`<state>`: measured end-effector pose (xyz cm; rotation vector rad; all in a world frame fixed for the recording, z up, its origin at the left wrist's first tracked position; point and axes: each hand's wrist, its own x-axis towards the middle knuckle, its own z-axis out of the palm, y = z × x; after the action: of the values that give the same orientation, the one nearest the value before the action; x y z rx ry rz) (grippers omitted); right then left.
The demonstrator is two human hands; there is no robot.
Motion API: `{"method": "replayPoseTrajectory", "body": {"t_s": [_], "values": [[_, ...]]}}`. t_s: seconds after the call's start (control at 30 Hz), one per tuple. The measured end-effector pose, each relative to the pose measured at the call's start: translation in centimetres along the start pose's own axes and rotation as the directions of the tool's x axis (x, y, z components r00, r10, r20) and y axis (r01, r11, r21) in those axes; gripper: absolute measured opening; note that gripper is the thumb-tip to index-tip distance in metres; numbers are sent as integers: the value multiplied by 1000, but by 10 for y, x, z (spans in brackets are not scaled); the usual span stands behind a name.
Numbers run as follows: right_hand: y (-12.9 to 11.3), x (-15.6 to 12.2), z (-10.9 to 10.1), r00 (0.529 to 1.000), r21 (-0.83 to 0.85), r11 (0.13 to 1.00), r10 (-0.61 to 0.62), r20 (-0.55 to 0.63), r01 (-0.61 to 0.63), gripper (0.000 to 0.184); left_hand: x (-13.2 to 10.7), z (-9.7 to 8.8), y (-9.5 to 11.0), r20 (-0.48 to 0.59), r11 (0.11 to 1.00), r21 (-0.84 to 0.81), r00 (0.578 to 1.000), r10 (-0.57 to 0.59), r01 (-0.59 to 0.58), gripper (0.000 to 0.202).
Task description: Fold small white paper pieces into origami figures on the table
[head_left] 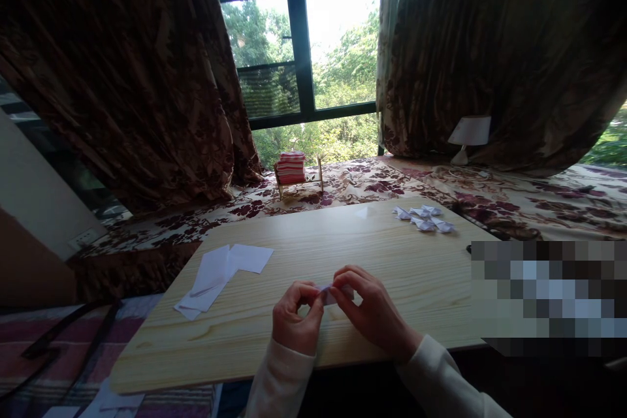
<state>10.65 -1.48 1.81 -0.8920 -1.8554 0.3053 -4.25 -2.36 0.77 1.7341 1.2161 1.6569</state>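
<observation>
A small folded piece of white paper (329,296) is held between my two hands, above the front part of the wooden table. My left hand (296,315) pinches its left end with thumb and forefinger. From the other side, my right hand (368,308) grips it with thumb and fingers, covering much of that end. Its exact folded shape is partly hidden by my fingers. To the left lie several flat white paper sheets (215,274), overlapping. Several folded white paper pieces (424,219) are grouped at the table's far right.
The light wooden table (161,346) has rounded corners. Behind it, a small rack with folded striped cloth (292,168) and a white lamp (470,132) stand on a floral-covered ledge. More paper (115,398) lies below the table's left front. A blurred block covers the right edge.
</observation>
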Motion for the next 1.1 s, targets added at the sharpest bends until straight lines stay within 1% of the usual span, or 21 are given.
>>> {"method": "replayPoseTrajectory", "body": {"t_s": [0.27, 0.5, 0.57, 0.73, 0.8, 0.9, 0.93, 1.03, 1.1], "values": [[1, 0, 1, 1000, -7, 1000, 11, 1, -11, 8, 0, 0, 2, -10, 1000, -5, 1000, 1, -1, 7], [1, -2, 2, 999, -20, 998, 51, -5, -51, 9, 0, -2, 3, -9, 1000, 14, 1000, -11, 12, 6], [2, -2, 2, 998, -21, 998, 55, -6, -55, 12, -1, -2, 3, -8, 1000, 19, 1000, -13, 13, 6], [0, -1, 1, 998, -12, 999, 36, 52, -35, 10, 0, -1, 2, -3, 999, 16, 1000, -30, 30, 7], [0, 0, 1, 998, -13, 999, 39, 50, -38, 11, 1, 0, -1, 9, 998, 10, 998, -58, 58, 5], [0, -1, 1, 998, -11, 999, 38, 42, -38, 11, 3, 1, -3, 44, 995, 5, 994, -104, 104, 19], [0, -1, 1, 998, -9, 999, 36, 42, -36, 12, 3, 1, -3, 67, 994, 8, 992, -110, 110, 20], [1, 0, 1, 999, 3, 1000, 29, 44, -29, 12, 5, -1, 1, 131, 996, 31, 987, -88, 85, 13], [1, 0, 1, 999, 14, 1000, 24, 49, -25, 12, 6, -1, 5, 146, 997, 53, 988, -59, 52, 14]]}}
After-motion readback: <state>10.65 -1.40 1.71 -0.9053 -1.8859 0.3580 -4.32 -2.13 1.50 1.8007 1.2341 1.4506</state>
